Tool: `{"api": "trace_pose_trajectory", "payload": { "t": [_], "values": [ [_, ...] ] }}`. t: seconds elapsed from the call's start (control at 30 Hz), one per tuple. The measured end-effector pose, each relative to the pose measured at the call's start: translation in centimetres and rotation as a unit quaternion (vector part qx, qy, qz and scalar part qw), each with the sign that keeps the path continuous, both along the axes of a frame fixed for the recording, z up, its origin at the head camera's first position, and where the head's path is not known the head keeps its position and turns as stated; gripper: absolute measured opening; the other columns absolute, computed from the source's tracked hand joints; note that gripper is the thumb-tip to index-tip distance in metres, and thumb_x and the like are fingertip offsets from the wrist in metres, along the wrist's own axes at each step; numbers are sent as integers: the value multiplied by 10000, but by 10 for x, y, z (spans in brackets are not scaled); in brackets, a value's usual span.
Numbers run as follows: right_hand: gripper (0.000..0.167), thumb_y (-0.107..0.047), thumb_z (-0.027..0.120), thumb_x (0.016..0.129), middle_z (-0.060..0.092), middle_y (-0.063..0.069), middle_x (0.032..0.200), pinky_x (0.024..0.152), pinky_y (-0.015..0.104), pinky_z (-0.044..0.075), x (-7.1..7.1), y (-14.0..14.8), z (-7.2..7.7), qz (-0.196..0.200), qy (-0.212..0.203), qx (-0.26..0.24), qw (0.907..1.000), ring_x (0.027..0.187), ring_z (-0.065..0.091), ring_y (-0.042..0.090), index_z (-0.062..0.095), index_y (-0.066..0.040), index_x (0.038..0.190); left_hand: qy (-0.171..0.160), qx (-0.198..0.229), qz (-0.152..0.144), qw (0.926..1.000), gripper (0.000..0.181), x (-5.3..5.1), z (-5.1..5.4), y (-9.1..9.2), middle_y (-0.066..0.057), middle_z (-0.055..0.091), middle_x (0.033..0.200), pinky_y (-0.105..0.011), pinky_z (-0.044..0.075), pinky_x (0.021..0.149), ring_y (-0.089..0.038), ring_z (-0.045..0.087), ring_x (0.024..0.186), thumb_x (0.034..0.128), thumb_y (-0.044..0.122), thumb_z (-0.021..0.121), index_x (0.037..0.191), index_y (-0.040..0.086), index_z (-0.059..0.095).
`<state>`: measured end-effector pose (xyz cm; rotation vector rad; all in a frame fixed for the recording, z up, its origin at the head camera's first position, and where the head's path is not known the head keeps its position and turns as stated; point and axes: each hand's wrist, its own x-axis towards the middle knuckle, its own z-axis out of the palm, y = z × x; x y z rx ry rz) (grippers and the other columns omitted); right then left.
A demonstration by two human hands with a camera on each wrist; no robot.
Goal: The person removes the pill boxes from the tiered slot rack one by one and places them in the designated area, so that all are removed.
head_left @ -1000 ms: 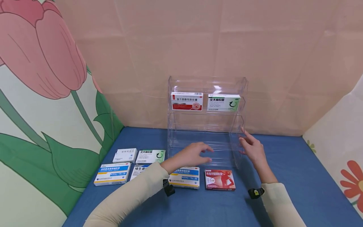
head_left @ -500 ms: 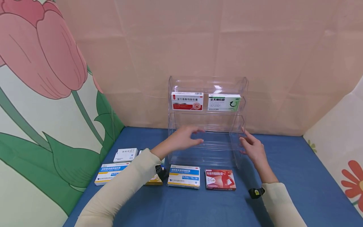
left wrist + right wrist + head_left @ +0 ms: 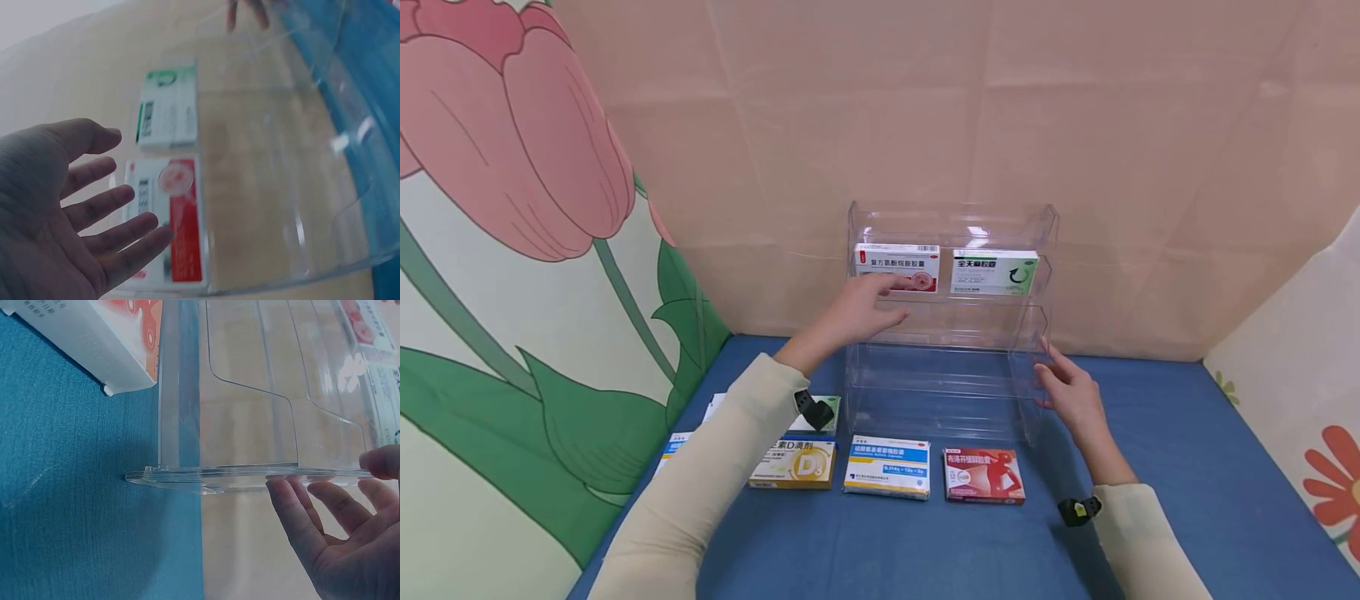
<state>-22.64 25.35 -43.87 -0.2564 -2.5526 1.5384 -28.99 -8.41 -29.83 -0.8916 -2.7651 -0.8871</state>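
A clear plastic display rack (image 3: 936,358) with several tiers stands on the blue cloth. On its upper tier sit a red-and-white medicine box (image 3: 928,258) and a green-and-white medicine box (image 3: 994,273). My left hand (image 3: 861,310) hovers in front of the red-and-white box, covering its lower left part in the head view. In the left wrist view, this hand's fingers are spread and nothing is held. My right hand (image 3: 1070,390) holds the rack's right side panel, thumb on one side and fingertips on the other, as the right wrist view shows.
Before the rack lie a blue-and-white medicine box (image 3: 887,467), a red medicine box (image 3: 983,476) and a yellow vitamin D box (image 3: 796,464). More boxes at the left are partly covered by the left sleeve (image 3: 700,467). A beige backdrop (image 3: 775,167) rises behind the rack.
My left hand has moved up and to the left, from low before the rack to its upper tier. The right hand stays at the rack's side. The boxes have not moved.
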Motion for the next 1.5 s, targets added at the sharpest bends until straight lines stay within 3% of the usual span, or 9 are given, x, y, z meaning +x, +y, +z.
{"api": "trace_pose_trajectory", "payload": {
  "t": [0.33, 0.57, 0.87, 1.5],
  "values": [
    [587, -471, 510, 1042, 531, 168, 1486, 858, 449, 585, -2, 4, -3, -27, 31, 47, 10000, 1217, 591, 394, 288, -393, 1580, 308, 48, 674, 9972, 483, -22, 29, -11, -99, 599, 1397, -415, 537, 980, -295, 594, 1212, 937, 233, 711, 1398, 140, 603],
    [588, -479, 502, 1043, 514, 179, 1497, 877, 457, 574, -3, 5, -4, -13, -37, 36, 10000, 1234, 576, 393, 276, -404, 1581, 362, 41, 934, 9950, 504, -33, 38, -11, -119, 602, 1383, -445, 539, 977, -304, 579, 1222, 924, 204, 705, 1410, 128, 595],
    [595, -486, 503, 1040, 513, 177, 1499, 875, 456, 575, -2, 4, -3, -7, -30, 14, 10000, 1244, 576, 400, 279, -391, 1583, 438, -478, 1271, 9898, 487, -41, 43, -8, -91, 532, 1467, -485, 424, 1107, -299, 490, 1349, 950, 239, 668, 1421, 151, 580],
    [573, -423, 527, 1048, 529, 161, 1489, 877, 442, 575, -2, 0, -1, -41, -72, -64, 9999, 1222, 586, 391, 297, -407, 1573, 736, -1137, 1498, 9794, 477, -50, 32, -1, -114, 542, 1422, -422, 465, 1084, -272, 515, 1288, 951, 183, 682, 1408, 106, 571]
  ]
}}
